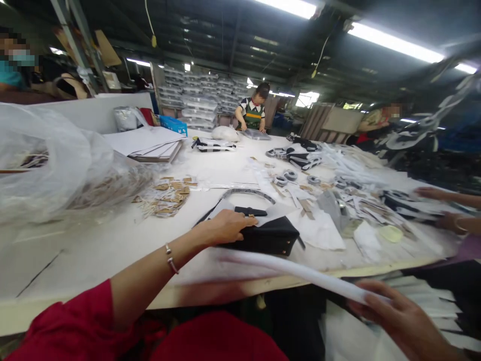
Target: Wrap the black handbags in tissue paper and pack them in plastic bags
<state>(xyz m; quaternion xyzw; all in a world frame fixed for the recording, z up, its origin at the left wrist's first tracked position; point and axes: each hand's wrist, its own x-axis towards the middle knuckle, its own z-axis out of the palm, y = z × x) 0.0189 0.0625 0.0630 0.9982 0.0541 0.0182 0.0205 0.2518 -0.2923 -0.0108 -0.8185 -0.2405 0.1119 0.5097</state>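
Observation:
A black handbag (pixel 270 238) lies on the white table in front of me, its wrapped handle (pixel 250 193) arched toward the far side. White tissue paper shows around its flap. My left hand (pixel 229 225) grips the bag near the gold clasp, index finger stretched along the flap and the other fingers curled. At the lower right, my right hand (pixel 394 311) is closed around one end of a long white strip (pixel 300 273), perhaps foam or rolled paper. The strip's other end reaches the near side of the bag, blurred by motion.
Tagged strings (pixel 171 195) lie left of the bag, beside a large clear plastic bag (pixel 75 160). Paper sheets (pixel 150 143) are stacked behind. Tape rolls (pixel 290 175) and scraps lie to the right. A co-worker's hands (pixel 447 220) work at the right; another person (pixel 252 111) stands across the table.

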